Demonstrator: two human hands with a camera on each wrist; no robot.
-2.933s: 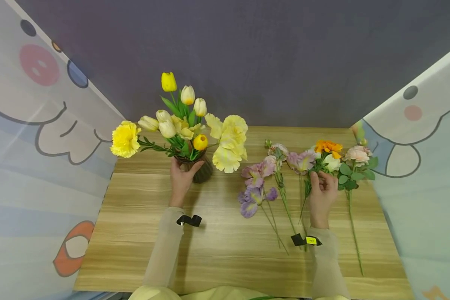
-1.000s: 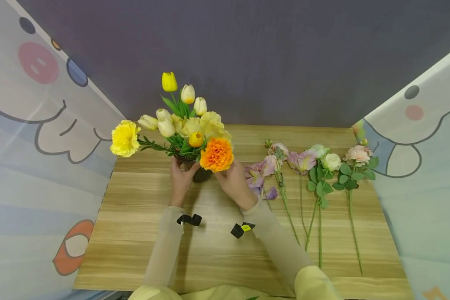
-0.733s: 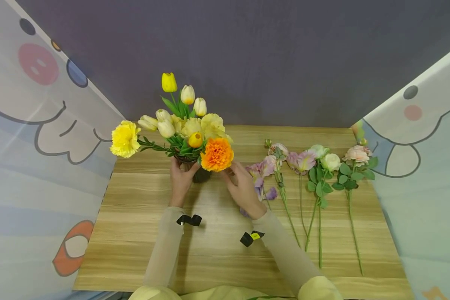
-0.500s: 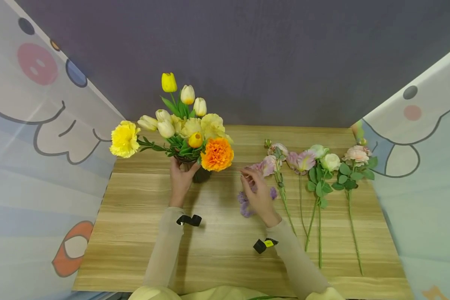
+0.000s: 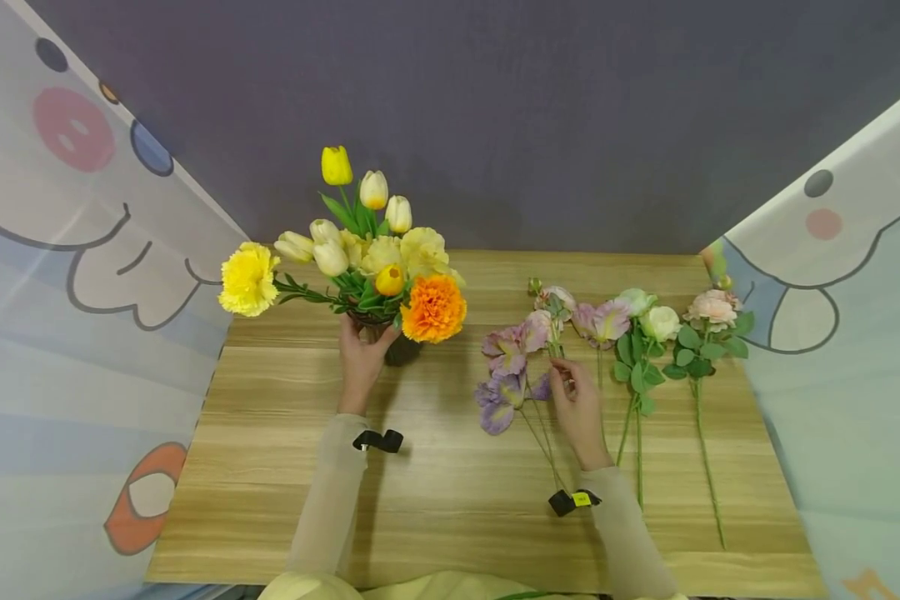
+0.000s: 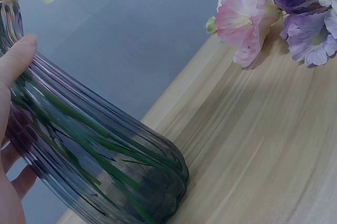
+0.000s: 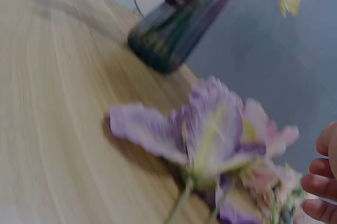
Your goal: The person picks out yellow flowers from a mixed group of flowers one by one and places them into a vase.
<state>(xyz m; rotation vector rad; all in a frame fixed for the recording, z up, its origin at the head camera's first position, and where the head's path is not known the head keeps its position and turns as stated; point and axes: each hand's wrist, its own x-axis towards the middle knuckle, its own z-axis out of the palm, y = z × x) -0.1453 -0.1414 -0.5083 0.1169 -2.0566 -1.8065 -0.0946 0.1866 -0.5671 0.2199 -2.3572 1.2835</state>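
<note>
My left hand (image 5: 362,358) grips the neck of a ribbed, dark glass vase (image 6: 110,145), its thumb along the near side. Green stems show through the glass. The vase bears white tulips (image 5: 332,257), yellow blooms and an orange carnation (image 5: 433,309) leaning over the right of the rim. Over the loose flowers, my right hand (image 5: 579,408) has its fingertips close above the stem of a pale pink flower (image 5: 554,303). Its fingers (image 7: 319,186) are loosely bent, with nothing seen between them. Just left of it lie purple irises (image 5: 501,402).
Farther right on the wooden table (image 5: 450,500) lie a white rose (image 5: 660,323) with green leaves and a pale pink rose (image 5: 712,310). A dark grey wall (image 5: 495,125) stands behind the table, and cartoon-printed sheets flank it.
The right hand took the orange carnation from the right-hand flowers, set it in the vase, let go and moved right to the loose flowers. The left hand stays on the vase.
</note>
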